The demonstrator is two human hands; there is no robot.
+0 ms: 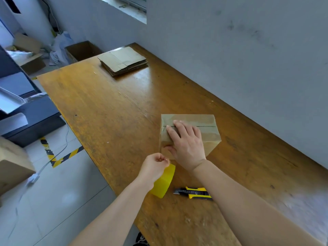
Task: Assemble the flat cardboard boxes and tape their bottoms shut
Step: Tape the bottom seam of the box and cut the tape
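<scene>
Item: assembled cardboard box (209, 137), brown corrugated board, matte, rectangular, standing on a wooden table (110, 107) of worn, glossy orange-brown veneer, set toward the wall side and nearer the person than the table's middle. Upper face shows two flaps meeting in a dark straight seam; a glossy strip of clear tape lies over it. Long axis and seam both run left to right across the view; one lower corner points toward the person. Right hand (186, 141): laid flat on the upper face at its left half, fingers straight and crossing the seam, thumb down on the near side face; released, pressing. Left hand (156, 162): just off the box's near-left corner, fingers clenched with thumb and forefinger tips together; whether they nip a tape end cannot be told. Tape roll (163, 183): yellow, translucent, cylindrical, directly beneath the left hand at the table edge. Utility knife (193, 192): yellow and black plastic, lying flat just right of the roll. Stack of flat cardboard blanks (123, 61): far end of table, well apart.
</scene>
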